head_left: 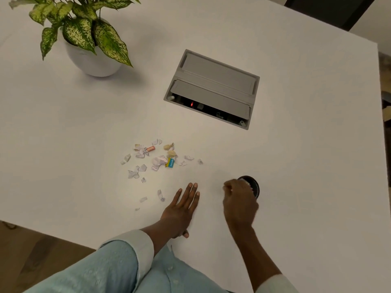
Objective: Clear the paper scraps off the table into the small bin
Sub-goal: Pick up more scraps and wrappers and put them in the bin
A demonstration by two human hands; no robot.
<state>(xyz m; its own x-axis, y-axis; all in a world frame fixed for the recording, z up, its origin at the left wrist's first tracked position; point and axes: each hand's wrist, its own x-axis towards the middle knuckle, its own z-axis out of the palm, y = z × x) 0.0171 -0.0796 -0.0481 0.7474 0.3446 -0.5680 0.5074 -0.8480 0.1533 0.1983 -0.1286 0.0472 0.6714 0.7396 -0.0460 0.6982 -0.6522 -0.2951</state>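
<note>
Condition: the small round black bin (255, 188) stands upright on the white surface (296, 144), near the front edge and to the right of the litter. The right hand (239, 201) hovers directly over the bin mouth with fingers bent downward. Motion blur hides the fingertips, so it cannot be determined whether the hand is gripping a scrap or has let go; a pale fragment shows at the bin rim. The left hand (182, 210) lies flat on the surface, palm down, fingers straight and holding nothing.

The torn white and lilac paper scraps (157, 162) lie in a loose cluster between the left hand and the grey recessed cable box (213, 87), well apart from the bin. A few outlying scraps (160, 195) lie just beside the left hand.

Hazards:

1. Tipping — the bin appears light and narrow. A knock from the right hand on withdrawal is likely to topple it and spill its contents.
2. Missed drop. The bin mouth is small; a release off centre would put scraps back on the surface.
3. Scatter. The scraps are thin and light, so a quick sweep or arm movement could push them toward the front edge and onto the floor.
4. Loss into the cable box — its near flap is open, and scraps pushed away from the person could slide inside.
5. Mixed litter. A blue and yellow wrapper (171, 162) and a small orange wrapper (150, 148) lie among the scraps and may be overlooked.
</note>
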